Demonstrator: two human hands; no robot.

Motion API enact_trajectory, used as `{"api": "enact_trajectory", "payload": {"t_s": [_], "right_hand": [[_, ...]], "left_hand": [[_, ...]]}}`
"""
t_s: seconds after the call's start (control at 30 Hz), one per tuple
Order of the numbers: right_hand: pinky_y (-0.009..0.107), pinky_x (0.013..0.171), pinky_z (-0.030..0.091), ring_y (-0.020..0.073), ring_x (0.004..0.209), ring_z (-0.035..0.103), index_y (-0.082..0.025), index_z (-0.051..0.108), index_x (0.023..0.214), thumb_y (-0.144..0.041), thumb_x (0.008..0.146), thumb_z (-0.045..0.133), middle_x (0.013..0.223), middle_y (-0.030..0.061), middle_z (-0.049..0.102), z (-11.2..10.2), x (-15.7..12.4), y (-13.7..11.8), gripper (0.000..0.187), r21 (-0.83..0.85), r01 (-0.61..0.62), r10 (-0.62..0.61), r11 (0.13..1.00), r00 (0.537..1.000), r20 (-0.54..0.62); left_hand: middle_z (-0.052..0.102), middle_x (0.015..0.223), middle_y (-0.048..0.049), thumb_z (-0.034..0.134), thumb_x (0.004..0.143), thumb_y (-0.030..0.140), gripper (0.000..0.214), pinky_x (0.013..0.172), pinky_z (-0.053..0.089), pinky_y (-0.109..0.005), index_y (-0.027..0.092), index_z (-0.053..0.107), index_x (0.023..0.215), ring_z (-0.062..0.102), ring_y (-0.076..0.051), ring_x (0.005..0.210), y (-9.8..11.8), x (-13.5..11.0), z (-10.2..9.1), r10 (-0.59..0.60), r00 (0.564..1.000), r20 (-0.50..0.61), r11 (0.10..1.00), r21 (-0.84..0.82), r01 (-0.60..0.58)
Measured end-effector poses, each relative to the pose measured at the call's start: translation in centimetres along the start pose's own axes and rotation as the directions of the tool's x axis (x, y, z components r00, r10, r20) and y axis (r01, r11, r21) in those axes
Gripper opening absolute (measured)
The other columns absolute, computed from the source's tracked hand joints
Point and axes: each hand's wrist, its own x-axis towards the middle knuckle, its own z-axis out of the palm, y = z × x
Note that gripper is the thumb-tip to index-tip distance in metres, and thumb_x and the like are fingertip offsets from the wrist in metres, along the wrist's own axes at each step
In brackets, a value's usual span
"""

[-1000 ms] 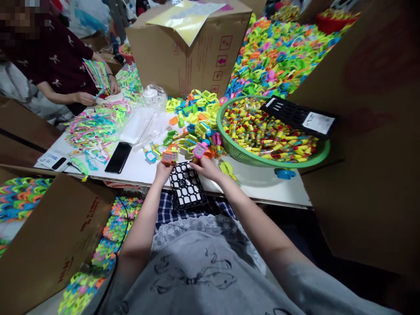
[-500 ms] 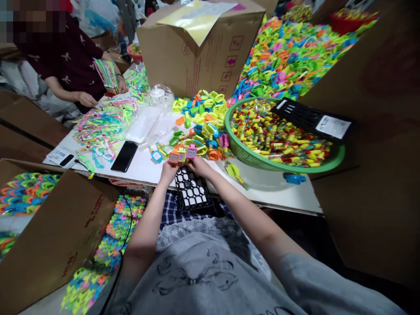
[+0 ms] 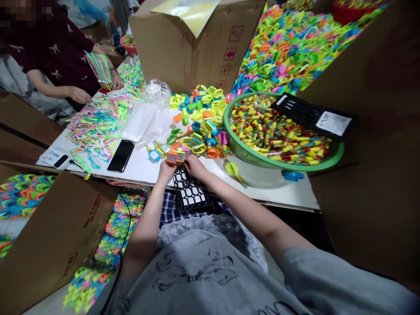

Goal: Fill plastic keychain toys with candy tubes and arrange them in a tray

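Note:
Both hands meet at the table's near edge around a small row of toy watches with square faces. My left hand is closed on the orange toy watch at the row's left end. Beside it is a yellow toy watch. At the right end, my right hand pinches the pink toy watch. The fingertips are partly hidden behind the watches. Below the hands, a black grid tray with white cells rests over my lap.
Loose toy watches lie just beyond my hands. A green basket of small candy-filled tubes stands right, a black tray across its rim. A phone lies left. Behind is a cardboard box; a co-worker handles thin colourful strips.
The pink toy watch has come closer to the other two and turned, so its face shows less. Both hands stay together at the table edge. The whole view has shifted slightly.

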Motion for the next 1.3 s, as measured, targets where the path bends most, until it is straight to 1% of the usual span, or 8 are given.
{"api": "enact_trajectory", "payload": {"t_s": [0.17, 0.33, 0.53, 0.7, 0.9, 1.03, 1.2, 1.3], "right_hand": [[0.035, 0.085, 0.049, 0.0248, 0.096, 0.063, -0.010, 0.064, 0.102, -0.004, 0.077, 0.049, 0.105, 0.0151, 0.068, -0.8, 0.2, -0.5, 0.030, -0.030, -0.065, 0.067, 0.997, 0.994, 0.084], [0.033, 0.082, 0.050, 0.0249, 0.093, 0.065, -0.015, 0.065, 0.105, -0.016, 0.079, 0.059, 0.108, 0.0119, 0.069, -2.4, 1.1, -1.1, 0.027, -0.057, -0.167, 0.176, 0.984, 0.953, 0.245], [0.031, 0.085, 0.049, 0.0233, 0.098, 0.065, -0.014, 0.066, 0.105, -0.024, 0.078, 0.067, 0.109, 0.0097, 0.069, -3.1, 2.6, -0.2, 0.028, 0.106, -0.077, 0.029, 0.991, 0.917, 0.397], [0.031, 0.082, 0.050, 0.0203, 0.091, 0.066, -0.015, 0.068, 0.096, -0.020, 0.083, 0.058, 0.102, 0.0084, 0.071, -2.6, 2.0, 0.4, 0.017, 0.110, -0.037, -0.002, 0.993, 0.942, 0.337], [0.033, 0.084, 0.049, 0.0216, 0.097, 0.062, -0.015, 0.067, 0.103, -0.019, 0.082, 0.058, 0.108, 0.0113, 0.068, -1.8, 1.1, 0.7, 0.023, 0.010, 0.049, -0.050, 0.999, 0.978, 0.204], [0.033, 0.084, 0.048, 0.0223, 0.095, 0.062, -0.016, 0.069, 0.099, -0.022, 0.082, 0.059, 0.105, 0.0111, 0.068, -1.7, 1.1, 0.8, 0.020, -0.062, 0.071, -0.057, 0.995, 0.975, 0.213], [0.029, 0.086, 0.046, 0.0199, 0.096, 0.061, -0.020, 0.070, 0.095, -0.023, 0.083, 0.058, 0.105, 0.0074, 0.069, -1.8, 1.2, 0.6, 0.017, -0.031, 0.008, -0.001, 0.999, 0.973, 0.229], [0.029, 0.087, 0.046, 0.0193, 0.096, 0.062, -0.020, 0.070, 0.094, -0.022, 0.080, 0.062, 0.104, 0.0062, 0.069, -1.7, 1.6, 0.6, 0.016, 0.000, -0.027, 0.026, 1.000, 0.971, 0.238]], "left_hand": [[0.070, 0.074, -0.0047, 0.069, 0.063, 0.027, 0.024, 0.067, 0.051, -0.031, 0.012, 0.066, 0.082, 0.063, -0.020, 0.069, 0.3, 0.0, -0.4, 0.046, 0.998, 0.047, 0.999, 0.024, -0.047], [0.070, 0.094, -0.0077, 0.070, 0.065, 0.023, 0.028, 0.085, 0.050, -0.037, 0.015, 0.065, 0.091, 0.065, -0.023, 0.090, 0.8, -0.6, -2.1, 0.150, 0.988, 0.042, 0.986, 0.066, -0.153], [0.071, 0.092, -0.0061, 0.066, 0.068, 0.019, 0.011, 0.089, 0.048, -0.038, 0.018, 0.070, 0.077, 0.063, -0.023, 0.093, 0.6, -0.6, -3.4, 0.240, 0.970, 0.034, 0.960, 0.142, -0.243], [0.071, 0.087, -0.0061, 0.065, 0.071, 0.022, 0.007, 0.083, 0.050, -0.036, 0.018, 0.071, 0.072, 0.064, -0.022, 0.087, 0.2, -0.6, -3.2, 0.267, 0.963, 0.043, 0.950, 0.159, -0.270], [0.072, 0.088, -0.0058, 0.064, 0.074, 0.027, 0.011, 0.082, 0.050, -0.035, 0.019, 0.071, 0.073, 0.064, -0.021, 0.086, 0.5, -0.9, -3.4, 0.260, 0.962, 0.082, 0.952, 0.147, -0.269], [0.072, 0.085, -0.0053, 0.065, 0.073, 0.029, 0.012, 0.081, 0.050, -0.035, 0.019, 0.070, 0.071, 0.064, -0.021, 0.084, 0.6, -1.0, -3.4, 0.236, 0.968, 0.090, 0.959, 0.137, -0.246], [0.072, 0.091, -0.0060, 0.067, 0.070, 0.027, 0.009, 0.090, 0.048, -0.039, 0.019, 0.071, 0.073, 0.063, -0.023, 0.092, 0.5, -0.6, -3.5, 0.178, 0.980, 0.090, 0.975, 0.117, -0.188], [0.072, 0.096, -0.0074, 0.072, 0.064, 0.026, 0.021, 0.090, 0.049, -0.039, 0.017, 0.070, 0.083, 0.064, -0.024, 0.093, 0.6, -0.1, -3.0, 0.138, 0.983, 0.118, 0.985, 0.085, -0.149]]}}
